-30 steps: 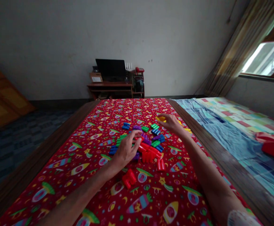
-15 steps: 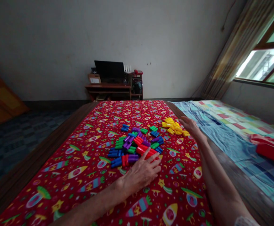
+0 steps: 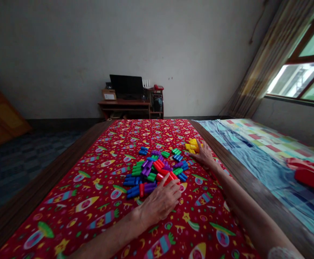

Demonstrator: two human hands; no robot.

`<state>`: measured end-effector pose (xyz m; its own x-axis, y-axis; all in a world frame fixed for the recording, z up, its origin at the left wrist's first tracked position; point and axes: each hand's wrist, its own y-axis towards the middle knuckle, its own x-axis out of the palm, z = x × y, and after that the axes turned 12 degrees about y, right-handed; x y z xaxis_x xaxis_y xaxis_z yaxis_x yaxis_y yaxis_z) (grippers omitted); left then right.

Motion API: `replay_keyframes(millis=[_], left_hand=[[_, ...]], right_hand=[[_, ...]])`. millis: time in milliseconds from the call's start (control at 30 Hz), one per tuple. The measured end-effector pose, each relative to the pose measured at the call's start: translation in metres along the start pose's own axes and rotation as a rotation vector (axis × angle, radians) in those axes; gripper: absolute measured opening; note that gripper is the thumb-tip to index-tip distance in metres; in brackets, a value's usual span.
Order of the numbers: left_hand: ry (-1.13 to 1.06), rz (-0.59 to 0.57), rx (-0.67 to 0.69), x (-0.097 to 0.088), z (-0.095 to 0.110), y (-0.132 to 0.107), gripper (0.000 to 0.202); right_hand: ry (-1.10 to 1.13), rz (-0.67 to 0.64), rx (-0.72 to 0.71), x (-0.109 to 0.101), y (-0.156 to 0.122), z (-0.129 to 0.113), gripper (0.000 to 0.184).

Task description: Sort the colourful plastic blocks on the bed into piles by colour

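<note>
Red cloth (image 3: 189,233) covers my worktop (image 3: 236,180). Yellow blocks (image 3: 191,145) are piled near its right edge, my right hand (image 3: 206,157) wide open against them. Other blocks (image 3: 147,168) lie mixed; my left hand (image 3: 161,199) covers red ones, grip hidden.

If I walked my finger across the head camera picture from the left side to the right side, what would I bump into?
Wooden cabinet → black monitor → left hand → yellow blocks → window.
</note>
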<state>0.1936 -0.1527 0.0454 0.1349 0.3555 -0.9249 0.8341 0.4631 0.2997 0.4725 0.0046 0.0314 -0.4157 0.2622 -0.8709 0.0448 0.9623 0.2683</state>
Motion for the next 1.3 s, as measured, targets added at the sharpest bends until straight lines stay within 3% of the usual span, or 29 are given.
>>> replay_keyframes(millis=[167, 300, 433, 567, 667, 867, 1100, 1300], left_hand=[[-0.012, 0.003, 0.002, 0.003, 0.000, -0.001, 0.024], [-0.016, 0.023, -0.002, 0.005, -0.001, -0.002, 0.027], [-0.011, 0.028, 0.009, 0.006, -0.002, -0.002, 0.028], [-0.017, 0.035, 0.002, 0.006, -0.001, -0.001, 0.024], [-0.023, 0.030, -0.015, 0.005, -0.001, -0.001, 0.018], [-0.015, 0.037, -0.003, 0.005, 0.000, -0.001, 0.016], [-0.015, 0.037, -0.007, 0.001, 0.000, 0.000, 0.018], [-0.009, 0.039, 0.009, 0.004, -0.001, -0.002, 0.029]], right_hand=[[-0.027, 0.016, -0.022, 0.001, 0.015, -0.005, 0.072], [-0.069, 0.040, -0.038, 0.001, 0.017, -0.006, 0.068], [-0.153, 0.081, -0.171, 0.003, 0.022, -0.028, 0.060], [-0.223, -0.051, -0.341, 0.010, 0.037, -0.056, 0.047], [-0.270, -0.145, -0.332, 0.013, 0.048, -0.062, 0.040], [-0.275, -0.158, -0.291, 0.005, 0.053, -0.047, 0.039], [-0.201, 0.050, -0.229, -0.012, 0.028, -0.019, 0.061], [-0.118, -0.017, -0.081, -0.008, 0.018, 0.003, 0.070]])
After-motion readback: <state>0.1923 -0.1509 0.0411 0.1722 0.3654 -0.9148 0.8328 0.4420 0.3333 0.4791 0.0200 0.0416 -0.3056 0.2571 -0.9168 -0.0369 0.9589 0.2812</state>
